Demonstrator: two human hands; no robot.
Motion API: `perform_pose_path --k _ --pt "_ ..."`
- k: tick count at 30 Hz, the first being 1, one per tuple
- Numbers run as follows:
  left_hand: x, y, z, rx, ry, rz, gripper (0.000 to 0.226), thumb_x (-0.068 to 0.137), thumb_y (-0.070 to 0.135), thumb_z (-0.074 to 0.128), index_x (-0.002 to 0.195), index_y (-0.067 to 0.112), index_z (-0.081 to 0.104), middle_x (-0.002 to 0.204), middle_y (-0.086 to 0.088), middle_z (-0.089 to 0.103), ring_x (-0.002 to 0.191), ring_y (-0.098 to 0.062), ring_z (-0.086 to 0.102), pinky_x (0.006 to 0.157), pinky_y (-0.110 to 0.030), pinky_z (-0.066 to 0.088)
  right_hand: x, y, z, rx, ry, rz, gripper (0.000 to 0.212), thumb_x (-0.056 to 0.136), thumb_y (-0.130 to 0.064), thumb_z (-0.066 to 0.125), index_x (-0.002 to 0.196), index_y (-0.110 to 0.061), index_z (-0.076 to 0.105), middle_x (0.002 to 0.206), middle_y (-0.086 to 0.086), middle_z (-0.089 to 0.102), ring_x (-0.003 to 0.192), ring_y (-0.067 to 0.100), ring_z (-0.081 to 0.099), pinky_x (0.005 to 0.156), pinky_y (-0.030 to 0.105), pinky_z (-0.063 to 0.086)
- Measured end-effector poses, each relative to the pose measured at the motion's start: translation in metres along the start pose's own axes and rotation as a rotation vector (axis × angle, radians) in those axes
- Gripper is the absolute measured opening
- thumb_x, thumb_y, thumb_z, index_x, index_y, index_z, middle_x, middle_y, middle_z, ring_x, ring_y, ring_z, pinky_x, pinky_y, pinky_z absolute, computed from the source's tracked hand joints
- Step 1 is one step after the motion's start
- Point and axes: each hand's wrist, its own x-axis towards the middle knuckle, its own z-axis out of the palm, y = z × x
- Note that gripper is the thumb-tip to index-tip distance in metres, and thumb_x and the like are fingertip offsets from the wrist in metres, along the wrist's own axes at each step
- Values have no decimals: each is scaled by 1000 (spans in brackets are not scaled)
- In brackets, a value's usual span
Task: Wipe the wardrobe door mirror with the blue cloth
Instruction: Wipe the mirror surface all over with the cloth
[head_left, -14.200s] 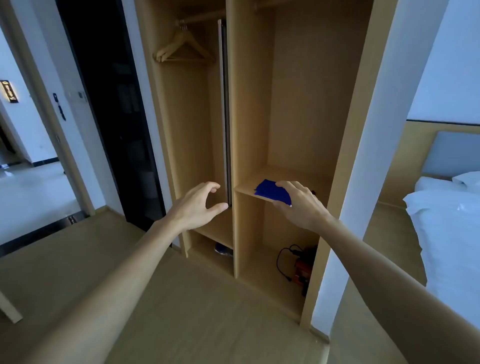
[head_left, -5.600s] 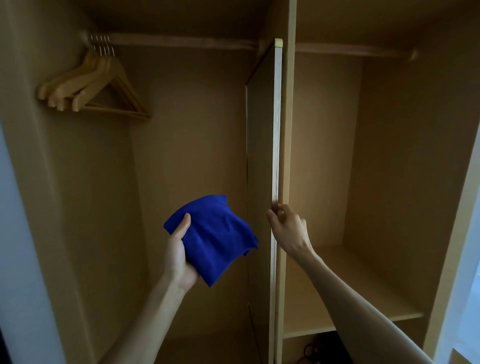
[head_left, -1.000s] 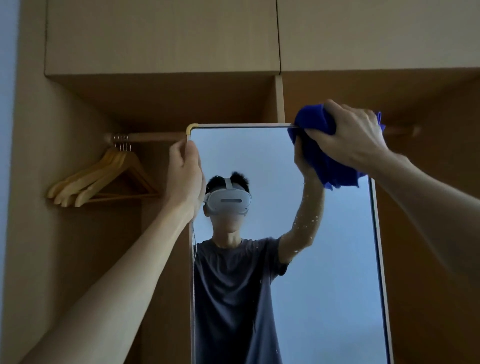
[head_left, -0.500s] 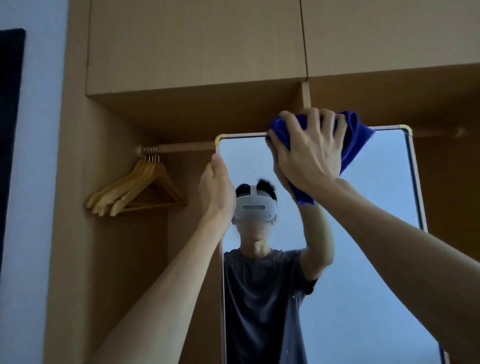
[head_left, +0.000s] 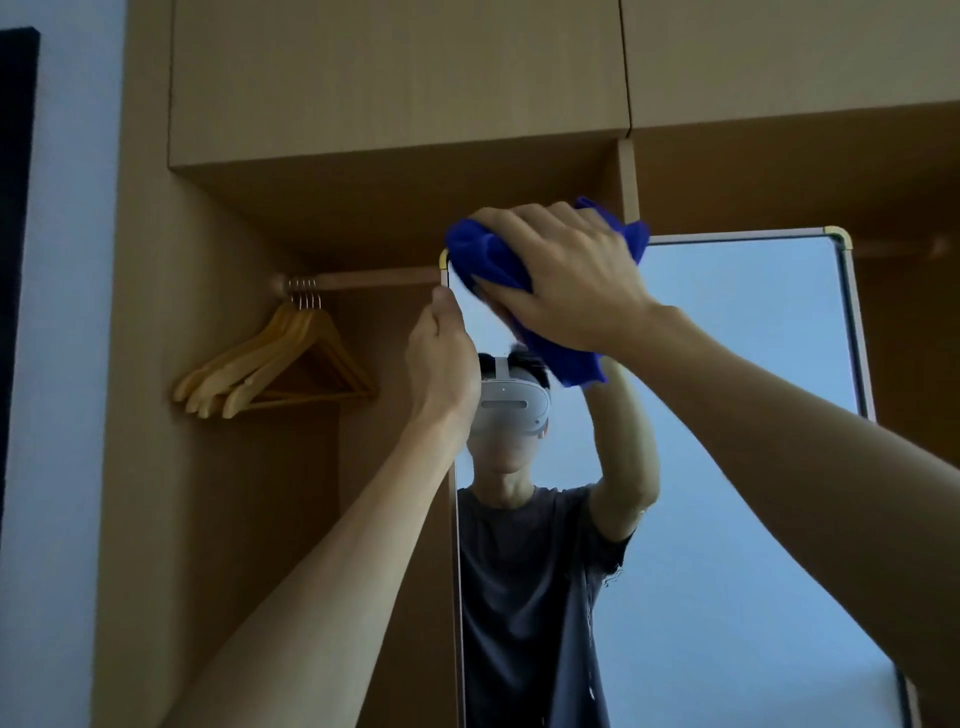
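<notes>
Pressing the bunched blue cloth (head_left: 496, 260) against the mirror's (head_left: 737, 467) upper left corner, the right hand (head_left: 566, 275) is gripping it; the left hand (head_left: 441, 358) is clasping the mirror's left edge at frame centre, with wooden hangers (head_left: 270, 369) hanging further left.

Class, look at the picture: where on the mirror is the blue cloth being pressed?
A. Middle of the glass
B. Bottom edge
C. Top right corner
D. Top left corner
D: the right hand presses the blue cloth over the mirror's top left corner.
</notes>
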Motion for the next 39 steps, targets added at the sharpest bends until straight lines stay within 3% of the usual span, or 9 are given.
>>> perform_pose_path --k 3,6,8,16,20,25,29,34,39 --pt "2 -2 -2 107 106 28 55 105 46 33 122 1 59 124 -27 62 117 -45 57 101 -54 44 -19 28 -8 -18 52 70 54 99 -54 48 142 -21 52 126 5 68 112 34 62 100 47 41" --pt "-6 2 -1 16 -14 -14 48 100 52 34 124 21 60 130 -8 67 122 -28 61 109 -45 45 -24 23 -3 -50 117 131 52 102 -53 45 139 -19 56 127 5 69 114 34 61 102 47 40" --pt "-4 3 -2 98 33 0 49 103 48 33 121 13 62 127 -19 65 120 -38 59 106 -51 45 -10 3 3 -32 123 173 53 102 -56 41 138 -20 56 126 6 69 114 35 61 103 49 39" --pt "3 -5 -7 0 -52 73 33 104 43 38 121 32 64 126 -2 69 122 -20 61 110 -46 42 4 -25 19 -81 100 -52 50 103 -41 48 149 -22 50 144 7 59 126 34 55 110 49 36" --pt "2 -4 -6 1 -74 33 56 95 56 36 140 27 53 143 1 59 135 -14 51 119 -43 33 -19 2 7 -148 120 -17 55 95 -39 55 146 -18 53 139 12 60 123 38 56 107 52 38" --pt "-2 -7 -7 -47 -23 -40 53 97 57 39 130 22 61 138 -11 62 132 -26 56 120 -42 32 -52 49 -15 -181 178 136 70 85 -49 63 143 -13 55 128 14 61 116 38 56 102 50 39" --pt "-1 -2 -4 -5 56 -41 60 103 48 36 124 -5 55 130 -36 55 125 -54 48 108 -60 39 -75 75 -29 -221 187 203 65 78 -52 62 127 -9 61 115 18 57 103 39 52 94 49 38" --pt "-2 -5 -7 -79 -67 -45 49 97 57 39 122 23 65 131 -11 61 132 -29 49 113 -30 33 -99 109 -42 -79 168 505 56 87 -49 53 127 -11 60 134 15 52 124 37 46 112 49 30" --pt "1 -10 -6 -27 -58 36 32 105 47 35 102 35 63 109 5 76 97 -3 72 73 -12 46 -68 94 -39 -93 71 489 67 91 -74 36 111 -15 58 114 11 65 110 32 57 112 53 30"
